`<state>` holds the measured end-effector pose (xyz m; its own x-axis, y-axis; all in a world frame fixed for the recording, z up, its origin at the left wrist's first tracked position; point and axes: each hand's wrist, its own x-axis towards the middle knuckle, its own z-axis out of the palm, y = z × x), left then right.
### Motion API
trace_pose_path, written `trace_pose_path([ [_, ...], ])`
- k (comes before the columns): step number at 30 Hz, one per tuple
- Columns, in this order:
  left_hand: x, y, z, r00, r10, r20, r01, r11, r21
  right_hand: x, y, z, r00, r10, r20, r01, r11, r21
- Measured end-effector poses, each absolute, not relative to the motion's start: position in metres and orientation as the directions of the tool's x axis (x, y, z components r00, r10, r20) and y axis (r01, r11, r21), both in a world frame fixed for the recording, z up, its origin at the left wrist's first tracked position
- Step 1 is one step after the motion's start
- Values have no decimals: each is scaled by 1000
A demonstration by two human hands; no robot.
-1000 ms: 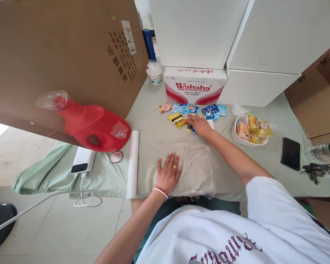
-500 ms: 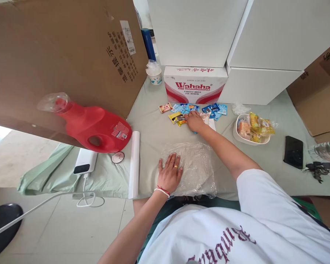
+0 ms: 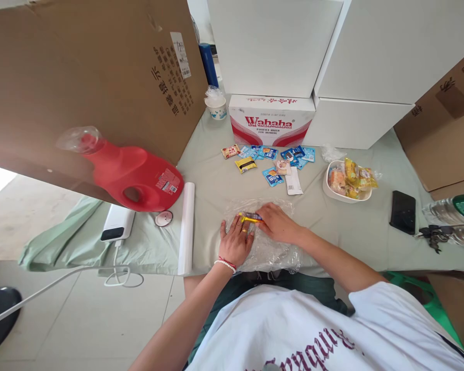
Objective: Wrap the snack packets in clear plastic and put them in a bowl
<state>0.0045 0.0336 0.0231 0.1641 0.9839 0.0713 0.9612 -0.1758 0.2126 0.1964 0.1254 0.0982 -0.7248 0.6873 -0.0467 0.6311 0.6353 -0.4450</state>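
A crinkled clear plastic bag lies flat at the near edge of the cloth-covered table. My left hand rests on its left part, fingers stretched out. My right hand pinches one end of a small yellow snack packet above the bag. The packet's other end reaches the fingertips of my left hand; whether it touches them I cannot tell. Beyond the bag lie a yellow packet, a red-and-cream packet, several blue packets, a beige packet and a white packet.
On the left are a white roll, a red jug and a power bank with its cable. A Wahaha box stands at the back. Rightward sit a white tub of snacks, a black phone and bottles.
My right hand has come back from the snack pile to the plastic bag, bringing a yellow snack packet with it. My left hand stays on the bag. The view has shifted slightly.
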Motion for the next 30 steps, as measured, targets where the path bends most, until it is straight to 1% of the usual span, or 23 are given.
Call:
trace_pose_path([
  [2,5,33,23,166,983,82,961,-180,212,205,109,85,-720,684,-119,658,618,-430],
  [3,5,33,22,164,982,88,961,-180,211,208,105,79,-710,694,-122,674,618,-404],
  [4,5,33,22,161,983,91,961,-177,211,211,103,73,-699,708,-99,686,625,-373],
  [7,5,33,21,156,984,88,963,-171,209,214,100,63,-665,746,28,707,641,-298],
  [9,6,34,20,152,985,86,964,-167,207,213,97,61,-654,755,42,718,638,-278],
  [12,6,34,20,142,986,84,965,-157,209,212,94,60,-641,768,4,739,619,-266],
  [17,8,34,19,129,989,68,964,-141,227,216,98,62,-590,806,-55,783,554,-283],
  [21,5,36,21,120,992,39,958,-126,256,221,105,64,-582,808,-91,803,552,-226],
  [24,-2,36,25,130,992,0,954,-125,273,226,106,62,-567,819,-87,817,545,-190],
  [28,-10,31,27,169,986,9,964,-168,205,238,103,54,-528,847,-56,839,511,-185],
  [30,-12,29,26,161,987,17,969,-161,189,245,101,53,-493,869,-45,857,476,-199],
])
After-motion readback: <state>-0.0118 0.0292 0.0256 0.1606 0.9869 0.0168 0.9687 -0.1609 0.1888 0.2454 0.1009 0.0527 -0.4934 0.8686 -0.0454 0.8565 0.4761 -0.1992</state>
